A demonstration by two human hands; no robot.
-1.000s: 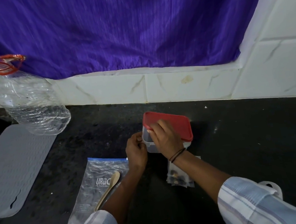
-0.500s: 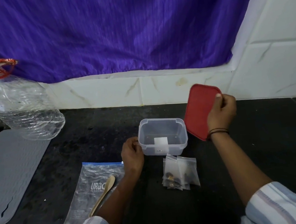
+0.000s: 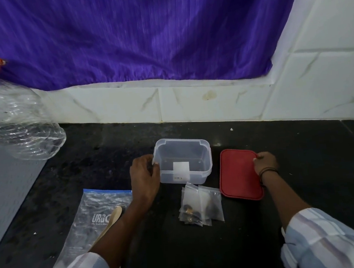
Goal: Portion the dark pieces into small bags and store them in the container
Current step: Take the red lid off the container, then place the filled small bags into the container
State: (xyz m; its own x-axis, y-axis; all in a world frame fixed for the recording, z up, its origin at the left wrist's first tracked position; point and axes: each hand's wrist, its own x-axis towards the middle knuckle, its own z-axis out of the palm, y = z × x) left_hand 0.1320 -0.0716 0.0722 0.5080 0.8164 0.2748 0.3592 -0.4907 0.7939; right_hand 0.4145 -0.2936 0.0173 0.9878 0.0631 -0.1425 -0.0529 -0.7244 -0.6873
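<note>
Centrally, the open container (image 3: 183, 161) sits on the dark tabletop (image 3: 304, 153), the left hand (image 3: 144, 178) gripping its left rim. Right hand (image 3: 265, 163) holds the red lid's (image 3: 238, 174) right edge, lid flat just beside the container. Small bags (image 3: 201, 205) lie below it; bare tabletop spreads rightward.

A clear container (image 3: 183, 162) is standing open, well back from the near edge of the black counter (image 3: 304, 153). The left hand (image 3: 144, 178) is gripping its left wall. The right hand (image 3: 265, 163) is holding the right edge of the red lid (image 3: 238, 174), which is lying flat beside the container. Small bags (image 3: 201, 205) holding dark pieces are lying just in front.
</note>
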